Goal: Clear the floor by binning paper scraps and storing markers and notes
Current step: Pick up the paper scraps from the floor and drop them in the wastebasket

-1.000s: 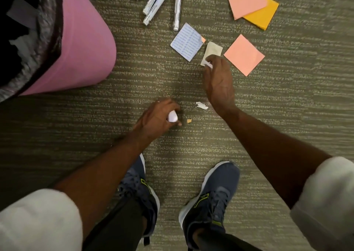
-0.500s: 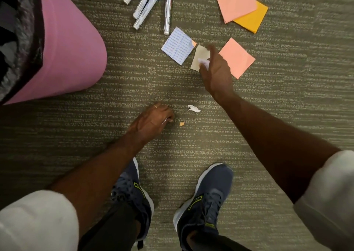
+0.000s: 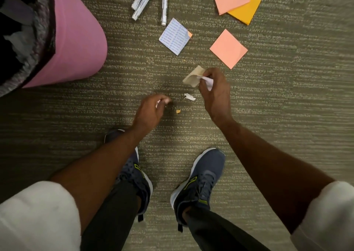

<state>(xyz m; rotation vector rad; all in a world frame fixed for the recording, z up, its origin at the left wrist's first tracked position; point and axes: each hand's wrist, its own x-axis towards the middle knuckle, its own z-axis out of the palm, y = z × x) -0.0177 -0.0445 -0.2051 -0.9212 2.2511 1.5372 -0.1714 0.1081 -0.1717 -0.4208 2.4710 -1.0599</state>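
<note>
Head view: at frame centre, the right hand (image 3: 216,93) pinches a beige scrap (image 3: 192,76) and white paper; the left hand (image 3: 151,111) closes on a white bit. Loose scraps (image 3: 189,97) between them should go next, then the pink bin (image 3: 76,40), upper left.

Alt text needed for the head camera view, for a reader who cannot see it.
Seen from above, a person bends over grey carpet, the right hand holding a beige paper scrap, the left hand closed on something white. A pink bin stands at left; markers and sticky notes lie beyond.
</note>
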